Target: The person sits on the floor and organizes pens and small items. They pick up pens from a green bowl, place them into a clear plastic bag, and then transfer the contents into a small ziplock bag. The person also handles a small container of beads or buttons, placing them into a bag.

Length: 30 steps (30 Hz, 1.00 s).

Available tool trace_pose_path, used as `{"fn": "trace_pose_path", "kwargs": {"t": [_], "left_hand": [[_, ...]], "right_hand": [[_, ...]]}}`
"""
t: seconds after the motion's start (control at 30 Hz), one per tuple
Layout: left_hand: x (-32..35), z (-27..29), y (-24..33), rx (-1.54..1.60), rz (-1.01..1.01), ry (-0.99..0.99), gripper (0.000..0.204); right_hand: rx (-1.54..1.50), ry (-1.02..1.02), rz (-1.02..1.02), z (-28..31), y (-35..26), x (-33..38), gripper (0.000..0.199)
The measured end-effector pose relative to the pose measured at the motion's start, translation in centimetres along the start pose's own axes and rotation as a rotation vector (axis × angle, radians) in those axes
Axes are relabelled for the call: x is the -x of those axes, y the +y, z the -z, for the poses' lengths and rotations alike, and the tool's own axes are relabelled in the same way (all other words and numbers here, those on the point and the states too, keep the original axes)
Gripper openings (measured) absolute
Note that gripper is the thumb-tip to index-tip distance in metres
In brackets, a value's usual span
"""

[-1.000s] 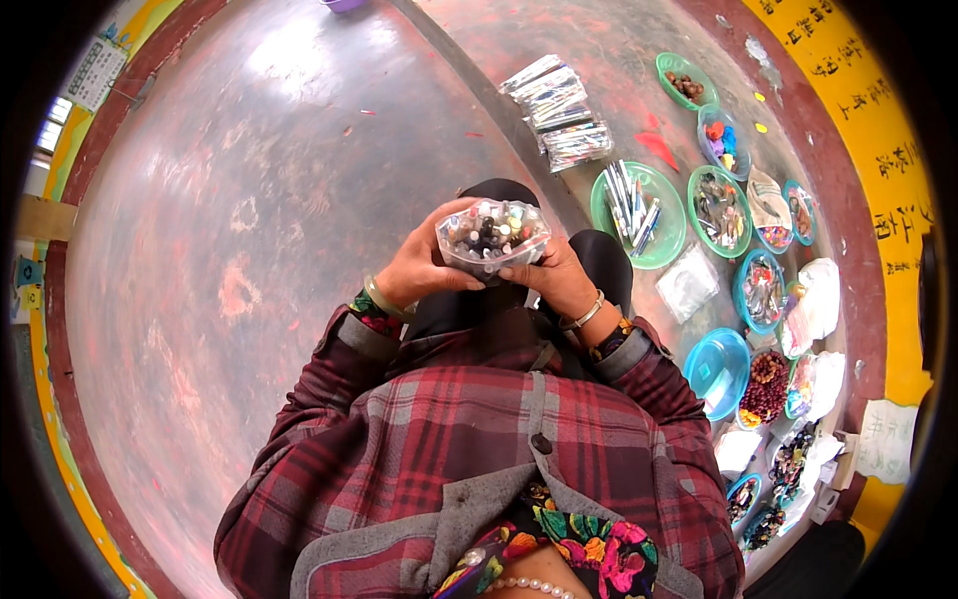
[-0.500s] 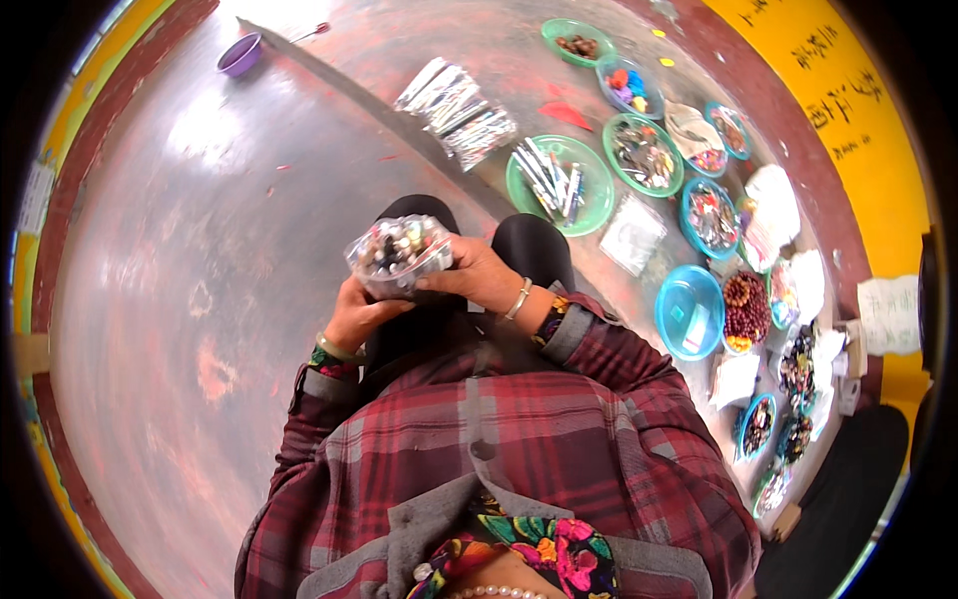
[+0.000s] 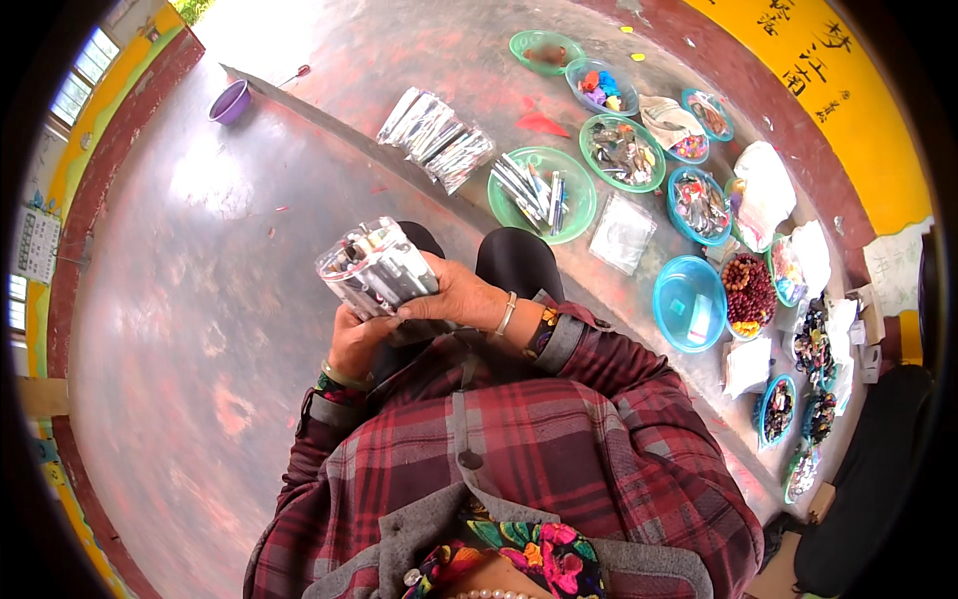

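Observation:
Above my lap both hands grip a clear plastic pack of pens [image 3: 377,268], its many ends showing at the top and the pale barrels through the side. My left hand [image 3: 357,337] supports it from below at the near left, thumb against the wrapping. On its right side, my right hand [image 3: 461,292] is wrapped round the lower corner, the thumb meeting the left one. The far fingers of both hands are hidden behind the pack. Beyond my knees lie more bundled pens in clear bags [image 3: 436,140], beside a green basin [image 3: 574,215] holding loose pens.
A blue basin [image 3: 674,309] with small packets stands at my right, near dark red beads [image 3: 748,295]. Clear plastic bags [image 3: 624,235] lie by the green basin. Several basins of small goods line the wall. A purple basin [image 3: 230,103] and red-handled scissors [image 3: 297,75] sit far left.
Both hands have moved slightly left and tilted the pack, so its side with the long pen barrels shows more now. The view has shifted a little.

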<state>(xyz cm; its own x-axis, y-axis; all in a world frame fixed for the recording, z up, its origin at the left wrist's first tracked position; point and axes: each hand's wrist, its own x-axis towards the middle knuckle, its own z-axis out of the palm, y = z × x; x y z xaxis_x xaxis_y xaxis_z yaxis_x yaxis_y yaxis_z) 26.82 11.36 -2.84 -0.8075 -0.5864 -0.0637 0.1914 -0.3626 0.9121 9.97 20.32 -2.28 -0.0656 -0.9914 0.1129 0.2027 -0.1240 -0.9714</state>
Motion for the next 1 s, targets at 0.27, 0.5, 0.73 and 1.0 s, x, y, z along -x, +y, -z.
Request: {"fn": "trace_pose_path", "kwargs": {"t": [0.27, 0.5, 0.73, 1.0], "left_hand": [[-0.2, -1.7, -0.3, 0.075, 0.027, 0.016, 0.032], [0.2, -4.6, -0.4, 0.031, 0.034, -0.025, 0.031], [-0.3, -6.4, -0.9, 0.21, 0.151, -0.106, 0.03], [-1.8, -7.0, -2.0, 0.329, 0.211, -0.227, 0.041]], "right_hand": [[-0.155, 0.04, -0.116, 0.8, 0.2, 2.8, 0.041], [-0.269, 0.104, -0.098, 1.4, -0.6, 5.4, 0.03], [-0.62, 0.126, -0.005, 2.6, -1.5, 7.5, 0.046], [-0.722, 0.436, -0.058, 2.4, -1.1, 6.6, 0.057]]}}
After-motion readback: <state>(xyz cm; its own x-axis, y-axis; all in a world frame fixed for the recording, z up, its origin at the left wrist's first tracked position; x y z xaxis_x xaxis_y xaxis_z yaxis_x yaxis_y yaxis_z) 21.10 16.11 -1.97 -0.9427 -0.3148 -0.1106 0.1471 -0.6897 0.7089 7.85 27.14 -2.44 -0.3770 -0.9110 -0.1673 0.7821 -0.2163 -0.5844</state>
